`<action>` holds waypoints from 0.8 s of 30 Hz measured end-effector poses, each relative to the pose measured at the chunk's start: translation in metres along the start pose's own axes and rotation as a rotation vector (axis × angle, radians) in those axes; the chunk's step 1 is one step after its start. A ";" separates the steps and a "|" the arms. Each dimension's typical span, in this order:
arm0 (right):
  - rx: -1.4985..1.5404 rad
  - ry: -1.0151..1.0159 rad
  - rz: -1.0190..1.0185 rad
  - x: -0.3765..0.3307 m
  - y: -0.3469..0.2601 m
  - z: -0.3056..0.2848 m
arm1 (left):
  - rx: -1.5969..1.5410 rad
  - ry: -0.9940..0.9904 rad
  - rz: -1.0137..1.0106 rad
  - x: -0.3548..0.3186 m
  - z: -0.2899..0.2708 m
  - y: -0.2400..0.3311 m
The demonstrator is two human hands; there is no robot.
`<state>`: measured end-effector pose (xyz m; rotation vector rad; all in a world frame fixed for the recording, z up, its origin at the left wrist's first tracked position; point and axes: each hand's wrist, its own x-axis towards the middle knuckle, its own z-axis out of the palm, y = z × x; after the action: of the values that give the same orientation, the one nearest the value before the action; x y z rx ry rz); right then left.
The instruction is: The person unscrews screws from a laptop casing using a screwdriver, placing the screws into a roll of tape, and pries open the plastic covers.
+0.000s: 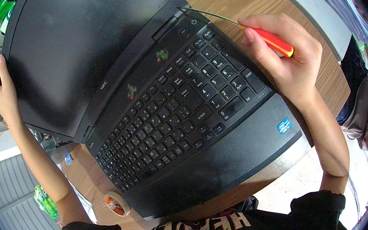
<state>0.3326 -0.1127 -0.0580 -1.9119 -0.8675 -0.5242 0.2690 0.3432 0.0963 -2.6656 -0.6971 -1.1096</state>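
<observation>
Black plastic fills most of the view: an open laptop point(184, 115) lies on a round wooden surface point(233, 2), its dark screen tilted back toward the left and its keyboard running diagonally toward the person's chest. The right hand point(285, 58) has its grip clenched around the red and yellow handle of a screwdriver point(265, 38), whose thin metal shaft reaches left so that its tip sits at the hinge area near the upper right corner of the keyboard deck, just beside the power button. The left hand point(3, 90) grasps the outer edge of the screen lid, fingers wrapped over its rim. Two small fruit stickers point(145, 72) sit on the strip between screen and keys, and a blue sticker point(284, 125) marks the palm rest. A roll of tape point(116, 203) lies on the surface just beside the laptop's near corner. A green object point(6, 4) shows behind the lid at the upper left.
</observation>
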 end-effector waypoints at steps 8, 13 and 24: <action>-0.096 0.027 -0.181 0.000 0.005 0.001 | 0.008 0.050 0.031 0.000 0.003 -0.001; -0.150 -0.029 -0.245 0.000 -0.001 -0.003 | -0.030 0.037 0.043 0.000 0.002 -0.002; -0.622 -0.213 -0.339 0.007 -0.020 -0.014 | -0.010 0.031 0.036 0.002 0.006 0.002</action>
<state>0.3219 -0.1164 -0.0357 -2.4246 -1.2878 -0.8830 0.2745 0.3443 0.0934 -2.6525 -0.6368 -1.1461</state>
